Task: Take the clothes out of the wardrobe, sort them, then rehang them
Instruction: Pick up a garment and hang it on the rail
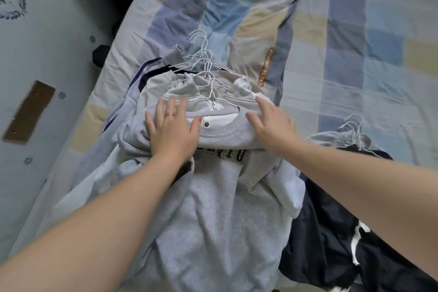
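Note:
A stack of grey and pale garments lies on the bed, the top one a grey crew-neck sweatshirt point(213, 208) with dark lettering across the chest. Several white wire hangers point(203, 66) stick out beyond the collars. My left hand point(173, 125), wearing a ring, rests flat with spread fingers on the sweatshirt's left shoulder. My right hand point(272, 123) lies flat on its right shoulder, fingertips at the collar. Neither hand grips anything.
A second pile of dark navy clothes point(336, 232) with white hangers point(355, 133) lies to the right. Both piles sit on a checked blue and beige bedcover point(355, 42). A pale wall or panel point(47, 66) runs along the bed's left edge.

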Tool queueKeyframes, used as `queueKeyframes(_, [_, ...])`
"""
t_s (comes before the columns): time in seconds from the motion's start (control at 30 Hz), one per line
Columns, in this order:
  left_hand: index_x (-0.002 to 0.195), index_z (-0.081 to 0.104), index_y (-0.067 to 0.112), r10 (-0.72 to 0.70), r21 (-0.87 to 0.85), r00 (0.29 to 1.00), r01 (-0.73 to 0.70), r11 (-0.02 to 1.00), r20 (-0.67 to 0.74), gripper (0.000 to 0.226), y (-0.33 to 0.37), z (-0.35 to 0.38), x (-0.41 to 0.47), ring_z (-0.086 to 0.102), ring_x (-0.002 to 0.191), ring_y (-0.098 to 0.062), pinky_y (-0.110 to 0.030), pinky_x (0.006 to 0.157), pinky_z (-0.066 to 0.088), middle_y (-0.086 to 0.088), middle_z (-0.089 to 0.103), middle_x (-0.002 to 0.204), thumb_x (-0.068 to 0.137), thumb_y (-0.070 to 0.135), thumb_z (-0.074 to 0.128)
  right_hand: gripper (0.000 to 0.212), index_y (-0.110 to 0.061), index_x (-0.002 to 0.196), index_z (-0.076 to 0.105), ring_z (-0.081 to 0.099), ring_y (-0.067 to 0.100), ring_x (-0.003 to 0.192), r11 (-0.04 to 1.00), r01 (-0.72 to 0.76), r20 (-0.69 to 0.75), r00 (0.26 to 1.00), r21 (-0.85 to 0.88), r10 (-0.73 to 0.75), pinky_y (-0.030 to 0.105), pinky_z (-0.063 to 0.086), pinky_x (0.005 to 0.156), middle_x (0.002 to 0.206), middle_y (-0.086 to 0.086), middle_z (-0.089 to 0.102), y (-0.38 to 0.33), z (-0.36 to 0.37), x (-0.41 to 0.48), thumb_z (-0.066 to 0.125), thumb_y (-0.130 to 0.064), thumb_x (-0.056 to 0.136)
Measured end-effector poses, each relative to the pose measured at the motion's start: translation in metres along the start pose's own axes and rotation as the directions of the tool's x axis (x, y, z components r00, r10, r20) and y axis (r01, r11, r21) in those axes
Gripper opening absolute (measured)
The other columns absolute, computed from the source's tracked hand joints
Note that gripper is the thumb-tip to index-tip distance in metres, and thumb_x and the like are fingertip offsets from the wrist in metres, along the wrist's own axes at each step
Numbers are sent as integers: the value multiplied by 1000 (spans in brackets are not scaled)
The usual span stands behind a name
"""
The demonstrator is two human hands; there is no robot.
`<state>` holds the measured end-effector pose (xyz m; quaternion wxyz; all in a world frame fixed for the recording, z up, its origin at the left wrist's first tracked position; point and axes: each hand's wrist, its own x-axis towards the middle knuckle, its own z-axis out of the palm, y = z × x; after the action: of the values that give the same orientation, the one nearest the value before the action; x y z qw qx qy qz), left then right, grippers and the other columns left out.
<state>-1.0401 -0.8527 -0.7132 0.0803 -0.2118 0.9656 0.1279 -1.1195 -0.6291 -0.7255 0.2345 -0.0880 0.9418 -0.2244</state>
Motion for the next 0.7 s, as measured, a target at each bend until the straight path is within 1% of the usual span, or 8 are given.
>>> queueKeyframes(0.07, [155,24,32,47,-16,999,-47,999,5,62,8,-3,-15,-3,154,-22,-53,122,-5,-1,11,167,99,57,33,68,-37,153,12,12,19,149,998,36,18,999,-45,-36,54,17,116,162,-8,16,3,1,-15,20,-67,93])
queueKeyframes(0.13, [157,18,35,85,-33,996,-83,996,40,65,17,-8,-33,-8,153,-21,-52,121,-8,0,5,168,98,59,30,71,-40,153,4,4,19,150,995,45,38,998,-94,-41,53,12,118,164,-10,7,5,-1,-33,13,-70,90])
queueKeyframes(0.23, [157,12,37,106,-40,986,-101,994,130,69,26,-14,-66,-14,153,-19,-53,121,-10,2,-3,168,95,63,28,74,-42,152,0,0,20,150,989,42,56,998,-141,-35,52,9,118,164,-10,2,7,-5,-68,8,-72,86])
queueKeyframes(0.37, [157,3,40,135,-70,958,-121,990,255,75,36,-25,-111,-17,152,-17,-52,121,-10,5,-9,167,91,71,18,72,-41,153,-5,-6,20,150,971,41,93,995,-235,-19,53,2,119,164,-12,-7,12,-17,-121,8,-71,89])
queueKeyframes(0.43, [158,5,40,165,-103,940,-140,985,300,78,42,-33,-132,-17,151,-15,-50,122,-10,7,-8,167,88,74,16,72,-40,153,-7,-6,21,151,959,37,100,995,-282,-9,53,2,119,164,-10,-8,10,-25,-147,8,-71,89])
queueKeyframes(0.53, [157,6,42,217,-159,921,-173,972,323,79,50,-51,-161,-18,151,-12,-48,122,-12,8,-6,168,86,77,10,73,-38,154,-6,-8,22,151,958,15,108,994,-288,17,54,2,118,164,-8,-8,3,-36,-187,7,-71,90])
queueKeyframes(0.7, [157,3,42,307,-165,877,-264,950,370,75,66,-82,-206,-20,151,-16,-50,120,-14,5,-8,168,90,74,18,72,-36,154,-4,-6,24,151,954,-13,86,995,-300,41,56,1,118,165,-7,-4,-8,-57,-258,11,-69,91])
